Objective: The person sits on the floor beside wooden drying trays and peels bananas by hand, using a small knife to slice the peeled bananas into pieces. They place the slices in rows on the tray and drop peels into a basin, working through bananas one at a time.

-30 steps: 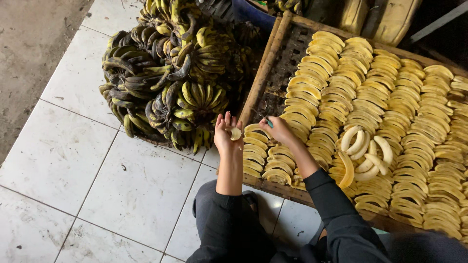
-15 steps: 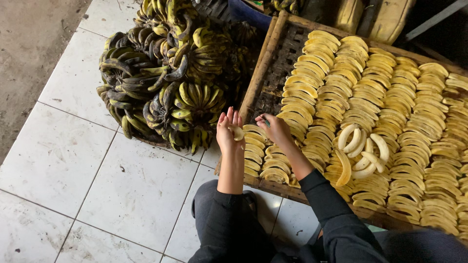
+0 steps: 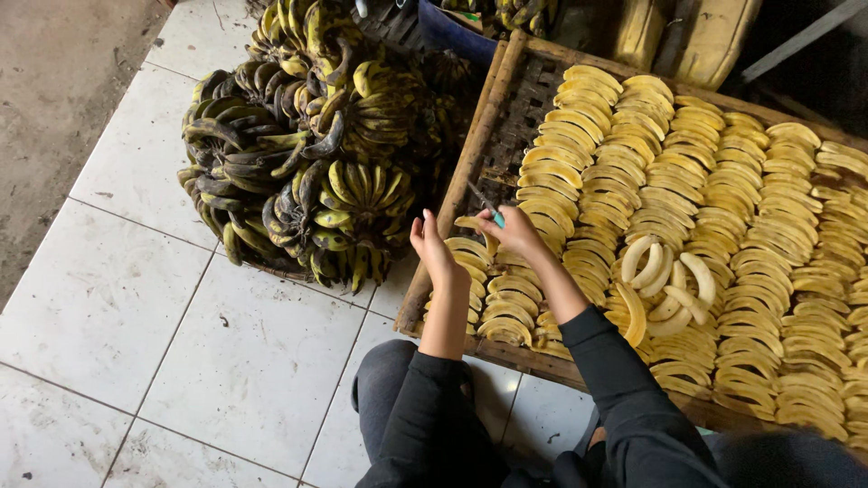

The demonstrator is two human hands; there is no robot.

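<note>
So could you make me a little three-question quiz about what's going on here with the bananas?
1. True or false: the right hand holds a small knife over the tray.
2. What lies in a loose pile on top of the sliced rows? A) whole peeled bananas B) green leaves C) coconuts
3. Fill in: the unpeeled bunches sit on the white ____ floor, on the side of the left hand.

Key: 1 true; 2 A; 3 tiled.
</note>
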